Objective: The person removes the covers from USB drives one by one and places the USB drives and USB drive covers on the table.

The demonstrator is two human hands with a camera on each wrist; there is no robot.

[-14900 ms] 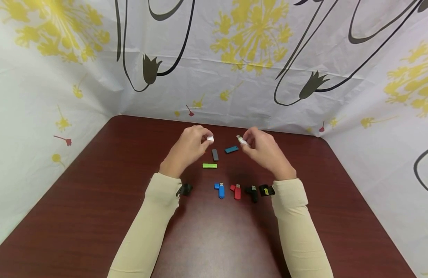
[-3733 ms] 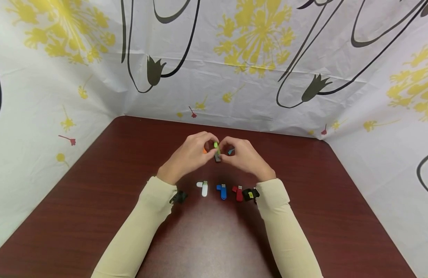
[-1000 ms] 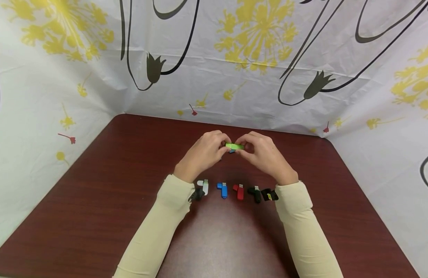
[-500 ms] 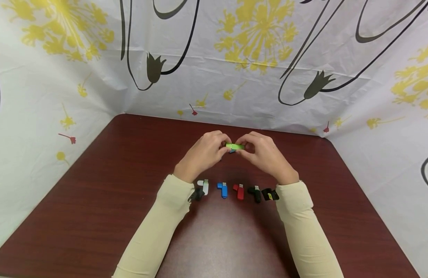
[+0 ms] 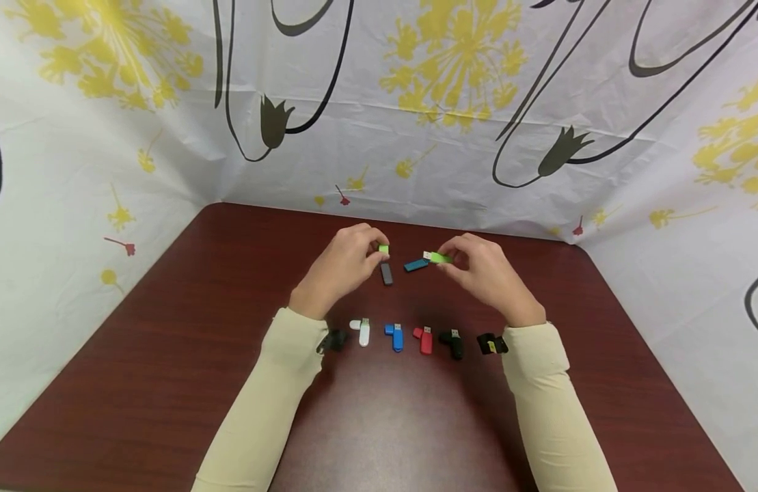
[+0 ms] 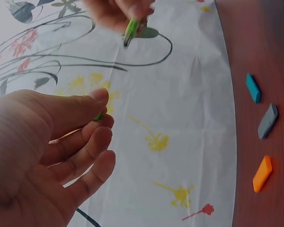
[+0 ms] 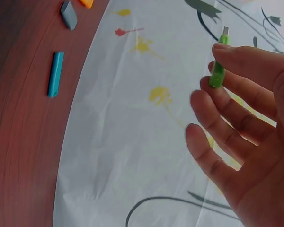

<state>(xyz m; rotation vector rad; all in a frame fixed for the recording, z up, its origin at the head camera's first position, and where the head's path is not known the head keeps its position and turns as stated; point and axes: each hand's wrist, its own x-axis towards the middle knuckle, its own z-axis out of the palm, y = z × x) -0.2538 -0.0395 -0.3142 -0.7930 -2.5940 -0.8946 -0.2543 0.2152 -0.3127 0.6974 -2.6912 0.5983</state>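
Observation:
My left hand point(image 5: 342, 265) pinches a small lime-green cap point(image 5: 384, 250) between thumb and forefinger. In my right hand point(image 5: 486, 277) is the lime-green USB flash drive point(image 5: 441, 258), its metal plug bare and facing left toward the cap. Both hands are raised over the table's far part, cap and drive apart. A grey flash drive point(image 5: 387, 274) and a teal one point(image 5: 416, 265) lie capped below and between the hands. An orange one point(image 6: 262, 174) shows beside them in the left wrist view; in the head view my left hand hides it.
Nearer me, a row of uncapped flash drives lies on the dark red table point(image 5: 379, 424): white point(image 5: 363, 333), blue point(image 5: 398, 338), red point(image 5: 426, 342) and black point(image 5: 456, 346). Each has its cap at its left side. A patterned white sheet point(image 5: 354, 143) hangs behind the table.
The cap has come off the green flash drive; my hands have moved apart, left with the cap, right with the drive. Earlier, the white drive was in hand and later set in the row.

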